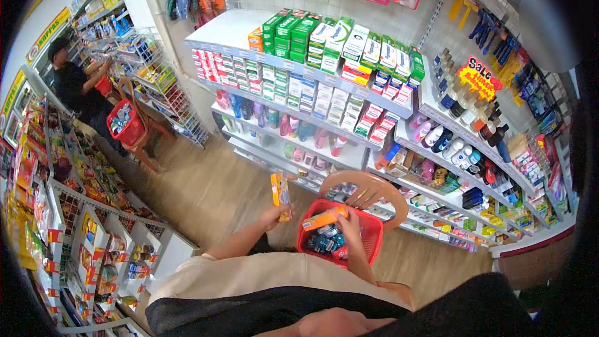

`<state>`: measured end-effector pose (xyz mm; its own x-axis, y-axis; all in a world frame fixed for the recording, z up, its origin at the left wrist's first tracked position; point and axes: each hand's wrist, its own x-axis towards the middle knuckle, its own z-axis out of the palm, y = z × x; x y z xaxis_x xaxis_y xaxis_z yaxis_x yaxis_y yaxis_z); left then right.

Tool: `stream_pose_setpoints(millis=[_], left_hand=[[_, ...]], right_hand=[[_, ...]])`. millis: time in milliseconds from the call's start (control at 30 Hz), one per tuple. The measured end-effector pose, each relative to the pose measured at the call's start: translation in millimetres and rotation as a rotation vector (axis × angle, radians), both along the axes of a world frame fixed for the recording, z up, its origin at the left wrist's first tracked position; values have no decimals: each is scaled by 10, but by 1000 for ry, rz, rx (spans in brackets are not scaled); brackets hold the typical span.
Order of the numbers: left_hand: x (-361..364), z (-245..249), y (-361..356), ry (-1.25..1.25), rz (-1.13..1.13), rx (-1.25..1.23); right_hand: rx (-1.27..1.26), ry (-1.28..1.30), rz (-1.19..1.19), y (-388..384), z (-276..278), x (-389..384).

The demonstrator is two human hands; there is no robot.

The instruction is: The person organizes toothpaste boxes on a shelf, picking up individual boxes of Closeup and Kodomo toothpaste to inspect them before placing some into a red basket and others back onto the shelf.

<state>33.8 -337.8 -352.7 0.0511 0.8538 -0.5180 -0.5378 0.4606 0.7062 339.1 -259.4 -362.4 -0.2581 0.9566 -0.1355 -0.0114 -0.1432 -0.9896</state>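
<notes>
My left hand (273, 217) is closed around the lower end of an orange-and-white carton (280, 190), long and slim like a toothpaste box, held upright left of the basket. In my right hand (352, 224) is a second orange carton (321, 219) of similar shape, tilted sideways over the basket. Below it, the red plastic basket (372, 240) rests on a brown plastic chair (394, 197). Inside the basket lie several dark teal, shiny packages (328, 241) and something red. The print on the cartons is too small to read.
Ahead is a white shelf unit (249, 55) with toothpaste boxes on top and bottles below. More shelves with a sale sign (479, 81) stand right. Snack racks (87, 237) line the left. A person in black (78, 81) works beside another red basket (128, 126) on a chair.
</notes>
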Motion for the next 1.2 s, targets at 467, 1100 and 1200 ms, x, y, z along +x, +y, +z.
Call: stream_pose_setpoints(millis=[467,1100,1200], left_hand=[[118,1123,-37,-528,358,230],[-1070,1131,429,-534,72,476],[-1351,1188,583,-498,112,460]], right_hand=[[388,123,-66,-541,1395,-1480],[932,-270,267,-368,2101,-1988],[913,-204,259,-208,2101,-2296]])
